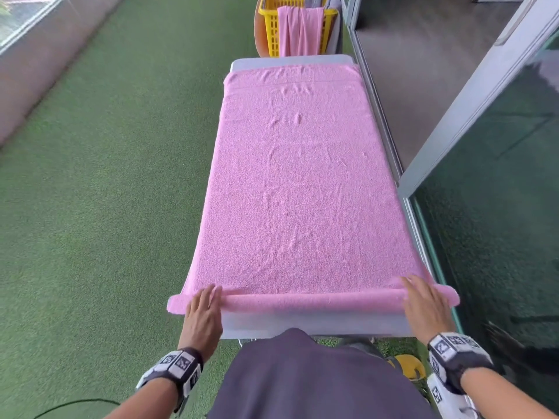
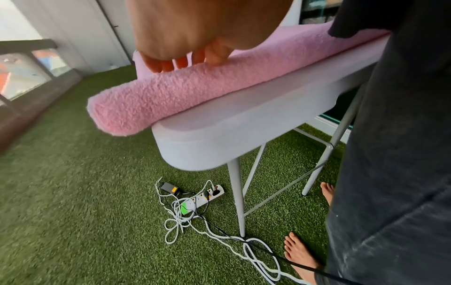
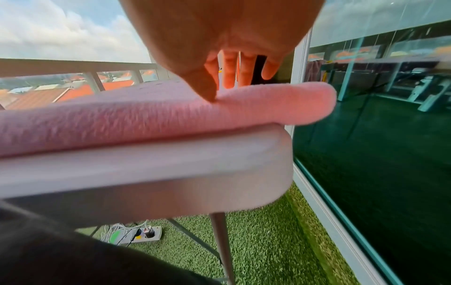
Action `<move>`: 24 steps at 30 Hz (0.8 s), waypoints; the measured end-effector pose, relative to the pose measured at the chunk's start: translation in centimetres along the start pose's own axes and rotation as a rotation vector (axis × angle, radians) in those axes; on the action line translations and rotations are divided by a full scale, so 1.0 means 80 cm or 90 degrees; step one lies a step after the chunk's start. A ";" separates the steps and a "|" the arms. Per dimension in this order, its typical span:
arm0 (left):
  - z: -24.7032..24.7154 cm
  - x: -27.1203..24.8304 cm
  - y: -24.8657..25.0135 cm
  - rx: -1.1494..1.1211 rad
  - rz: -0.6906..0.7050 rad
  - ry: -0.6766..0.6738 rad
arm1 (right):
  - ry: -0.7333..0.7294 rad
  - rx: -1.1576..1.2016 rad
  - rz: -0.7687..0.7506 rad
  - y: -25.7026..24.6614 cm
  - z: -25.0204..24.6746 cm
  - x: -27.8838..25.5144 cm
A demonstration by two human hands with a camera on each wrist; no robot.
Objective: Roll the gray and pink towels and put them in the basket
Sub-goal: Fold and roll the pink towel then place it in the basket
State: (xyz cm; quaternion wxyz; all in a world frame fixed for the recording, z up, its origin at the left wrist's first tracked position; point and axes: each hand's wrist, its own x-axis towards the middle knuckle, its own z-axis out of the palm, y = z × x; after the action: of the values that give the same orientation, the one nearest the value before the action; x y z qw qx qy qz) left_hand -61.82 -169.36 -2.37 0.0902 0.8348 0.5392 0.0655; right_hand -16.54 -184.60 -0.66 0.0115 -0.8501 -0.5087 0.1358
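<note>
A pink towel (image 1: 296, 189) lies spread along the white table (image 1: 311, 325), and its near end is rolled into a thin roll (image 1: 311, 300) at the table's front edge. My left hand (image 1: 204, 309) rests flat on the roll's left part (image 2: 171, 90), fingers straight. Over on the roll's right part (image 3: 151, 117), my right hand (image 1: 423, 300) lies flat too, with its thumb touching the cloth. The yellow basket (image 1: 270, 28) stands beyond the table's far end, with another pink towel (image 1: 298, 31) draped over its rim. No gray towel shows clearly.
Glass door panels (image 1: 496, 237) run close along the table's right side. Artificial grass (image 1: 99, 192) covers the floor on the left. Under the table lie a power strip (image 2: 202, 196) and tangled cables (image 2: 219, 231), near my bare feet (image 2: 300, 254).
</note>
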 end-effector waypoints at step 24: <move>-0.003 -0.013 -0.004 -0.013 0.015 -0.064 | -0.073 -0.086 -0.004 -0.011 -0.003 -0.039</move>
State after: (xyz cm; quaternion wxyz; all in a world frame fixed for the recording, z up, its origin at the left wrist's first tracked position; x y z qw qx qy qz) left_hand -62.61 -170.19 -2.24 0.1251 0.8423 0.5234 0.0298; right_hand -18.60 -186.87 0.42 -0.0744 -0.8382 -0.5190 0.1500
